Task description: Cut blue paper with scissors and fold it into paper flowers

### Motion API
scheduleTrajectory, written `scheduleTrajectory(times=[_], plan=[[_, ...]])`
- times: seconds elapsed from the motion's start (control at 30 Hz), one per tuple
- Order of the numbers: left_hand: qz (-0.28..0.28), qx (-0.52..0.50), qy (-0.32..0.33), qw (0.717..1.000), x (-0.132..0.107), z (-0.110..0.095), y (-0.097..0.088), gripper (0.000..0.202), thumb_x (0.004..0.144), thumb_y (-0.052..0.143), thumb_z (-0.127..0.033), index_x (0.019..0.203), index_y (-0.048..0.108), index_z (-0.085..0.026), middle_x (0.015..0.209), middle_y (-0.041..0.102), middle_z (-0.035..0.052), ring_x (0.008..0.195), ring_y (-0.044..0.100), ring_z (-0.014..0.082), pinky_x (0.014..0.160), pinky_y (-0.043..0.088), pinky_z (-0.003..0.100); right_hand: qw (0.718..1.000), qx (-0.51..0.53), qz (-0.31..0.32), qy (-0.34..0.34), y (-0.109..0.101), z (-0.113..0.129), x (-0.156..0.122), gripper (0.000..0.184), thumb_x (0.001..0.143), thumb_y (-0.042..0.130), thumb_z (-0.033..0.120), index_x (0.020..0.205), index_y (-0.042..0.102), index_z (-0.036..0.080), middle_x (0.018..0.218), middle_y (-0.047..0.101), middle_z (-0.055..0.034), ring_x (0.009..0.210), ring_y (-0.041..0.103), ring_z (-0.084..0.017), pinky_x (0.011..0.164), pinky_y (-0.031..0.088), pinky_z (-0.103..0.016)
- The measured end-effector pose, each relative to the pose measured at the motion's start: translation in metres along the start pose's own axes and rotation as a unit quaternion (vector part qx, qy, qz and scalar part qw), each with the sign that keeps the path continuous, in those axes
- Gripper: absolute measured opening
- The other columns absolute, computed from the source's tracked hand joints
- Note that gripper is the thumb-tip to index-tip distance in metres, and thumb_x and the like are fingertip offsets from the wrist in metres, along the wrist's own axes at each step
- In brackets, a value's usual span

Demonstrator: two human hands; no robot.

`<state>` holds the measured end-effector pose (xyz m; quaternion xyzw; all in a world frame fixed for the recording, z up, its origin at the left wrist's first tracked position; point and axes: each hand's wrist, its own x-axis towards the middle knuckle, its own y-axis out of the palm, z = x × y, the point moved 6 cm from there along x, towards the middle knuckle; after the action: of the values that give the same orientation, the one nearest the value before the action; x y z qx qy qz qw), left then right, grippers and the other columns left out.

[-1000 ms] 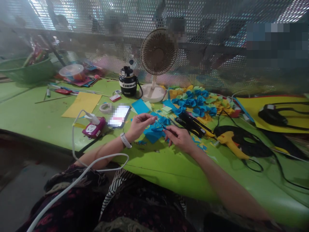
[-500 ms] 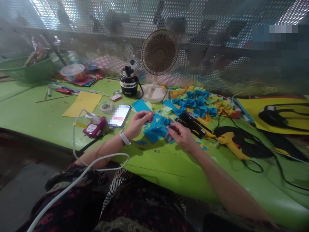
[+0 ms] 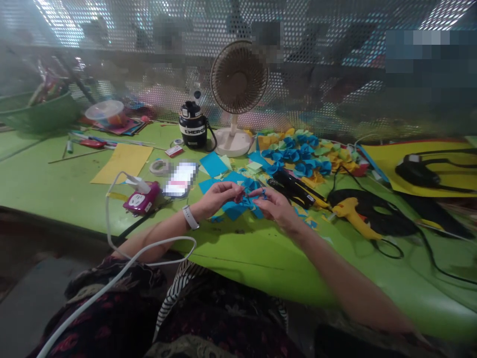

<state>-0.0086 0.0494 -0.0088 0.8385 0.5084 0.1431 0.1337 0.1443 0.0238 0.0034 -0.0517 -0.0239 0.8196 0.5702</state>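
Observation:
My left hand point(image 3: 220, 197) is closed in a pinch above the loose blue paper pieces point(image 3: 234, 211); what its fingertips hold is too small to make out. Close beside it, my right hand point(image 3: 278, 210) pinches a small blue paper piece point(image 3: 264, 193) between thumb and forefinger. The fingertips of both hands are almost together, and I cannot tell whether they touch. Behind them lie a flat blue paper square point(image 3: 213, 164) and a heap of blue, yellow and green folded paper shapes point(image 3: 303, 151).
Right of my hands lie a long black tool point(image 3: 294, 187) and a yellow glue gun point(image 3: 353, 217). To the left are a phone point(image 3: 181, 180), a tape roll point(image 3: 159, 167) and a purple power adapter point(image 3: 141, 198) with a white cable. A fan point(image 3: 234, 143) and black bottle point(image 3: 194, 130) stand behind.
My hands have come closer together, the left moving right towards the right hand's fingertips. The whole view has shifted slightly.

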Motion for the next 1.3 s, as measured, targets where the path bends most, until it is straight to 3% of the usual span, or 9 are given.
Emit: scheduleTrajectory(times=[0.17, 0.27, 0.37, 0.57, 0.8, 0.9, 1.0, 1.13, 1.3], plan=[[0.006, 0.014, -0.032, 0.999, 0.000, 0.007, 0.002, 0.040, 0.068, 0.084, -0.049, 0.068, 0.068, -0.012, 0.067, 0.064, 0.0017, 0.063, 0.055, 0.0093, 0.066, 0.043, 0.025, 1.000, -0.021, 0.007, -0.003, 0.004, -0.001, -0.002, 0.030, 0.074, 0.072, 0.047, 0.079, 0.065, 0.018, 0.049, 0.036, 0.0093, 0.044, 0.026, -0.006, 0.045, 0.016, -0.026], [-0.004, 0.022, -0.035, 0.999, 0.000, 0.008, 0.002, 0.043, 0.069, 0.082, -0.053, 0.070, 0.070, -0.012, 0.067, 0.064, 0.0019, 0.062, 0.055, 0.0090, 0.067, 0.044, 0.026, 0.999, 0.036, 0.004, 0.027, 0.007, -0.004, -0.002, 0.035, 0.068, 0.078, 0.050, 0.075, 0.063, 0.019, 0.048, 0.037, 0.0096, 0.042, 0.025, -0.005, 0.043, 0.014, -0.025], [-0.027, 0.012, -0.042, 0.999, -0.001, 0.008, 0.001, 0.049, 0.070, 0.078, -0.060, 0.077, 0.073, -0.011, 0.070, 0.067, 0.0036, 0.065, 0.059, 0.0109, 0.070, 0.047, 0.027, 0.990, 0.121, -0.046, 0.050, 0.005, -0.008, 0.000, 0.039, 0.060, 0.083, 0.049, 0.075, 0.061, 0.020, 0.046, 0.038, 0.0109, 0.038, 0.022, -0.004, 0.041, 0.013, -0.024], [0.021, 0.059, -0.052, 0.997, -0.004, 0.011, 0.008, 0.033, 0.068, 0.086, -0.040, 0.085, 0.076, -0.013, 0.078, 0.072, 0.0057, 0.071, 0.064, 0.0122, 0.075, 0.050, 0.029, 0.979, 0.147, -0.136, 0.025, -0.004, -0.008, 0.003, 0.036, 0.060, 0.084, 0.046, 0.074, 0.063, 0.020, 0.039, 0.034, 0.0117, 0.036, 0.022, -0.005, 0.039, 0.016, -0.025], [0.002, 0.049, -0.046, 0.998, -0.003, 0.014, 0.006, 0.034, 0.070, 0.084, -0.041, 0.085, 0.074, -0.012, 0.078, 0.072, 0.0059, 0.071, 0.065, 0.0124, 0.072, 0.052, 0.028, 0.980, 0.117, -0.159, 0.000, -0.010, -0.013, 0.005, 0.038, 0.065, 0.081, 0.050, 0.076, 0.060, 0.022, 0.040, 0.031, 0.0127, 0.036, 0.023, -0.006, 0.039, 0.019, -0.025], [-0.028, 0.045, -0.035, 0.998, -0.002, 0.011, 0.001, 0.034, 0.070, 0.084, -0.041, 0.084, 0.074, -0.012, 0.076, 0.072, 0.0049, 0.069, 0.064, 0.0116, 0.071, 0.052, 0.028, 0.986, 0.052, -0.157, -0.007, -0.014, -0.009, 0.005, 0.041, 0.068, 0.076, 0.056, 0.083, 0.062, 0.021, 0.045, 0.034, 0.0107, 0.040, 0.028, -0.008, 0.041, 0.021, -0.026], [-0.051, 0.054, -0.014, 0.997, 0.001, 0.006, -0.005, 0.032, 0.069, 0.084, -0.038, 0.083, 0.073, -0.011, 0.074, 0.071, 0.0043, 0.068, 0.064, 0.0113, 0.071, 0.053, 0.027, 0.987, -0.079, -0.132, -0.046, -0.014, 0.003, 0.001, 0.042, 0.083, 0.060, 0.062, 0.081, 0.061, 0.020, 0.052, 0.037, 0.0069, 0.048, 0.033, -0.010, 0.047, 0.025, -0.028], [-0.059, 0.074, 0.001, 0.996, 0.003, 0.000, -0.011, 0.029, 0.071, 0.083, -0.034, 0.085, 0.073, -0.011, 0.076, 0.072, 0.0051, 0.070, 0.066, 0.0129, 0.073, 0.055, 0.029, 0.960, -0.238, -0.112, -0.096, -0.010, 0.013, -0.004, 0.045, 0.094, 0.045, 0.059, 0.072, 0.056, 0.021, 0.056, 0.040, 0.0040, 0.054, 0.037, -0.012, 0.055, 0.029, -0.029], [-0.053, 0.094, 0.010, 0.994, 0.003, -0.003, -0.012, 0.026, 0.074, 0.081, -0.032, 0.089, 0.074, -0.012, 0.079, 0.073, 0.0059, 0.071, 0.068, 0.0134, 0.075, 0.057, 0.032, 0.935, -0.319, -0.103, -0.116, -0.007, 0.015, -0.004, 0.045, 0.095, 0.041, 0.057, 0.067, 0.046, 0.023, 0.056, 0.043, 0.0025, 0.055, 0.041, -0.014, 0.058, 0.030, -0.029]])
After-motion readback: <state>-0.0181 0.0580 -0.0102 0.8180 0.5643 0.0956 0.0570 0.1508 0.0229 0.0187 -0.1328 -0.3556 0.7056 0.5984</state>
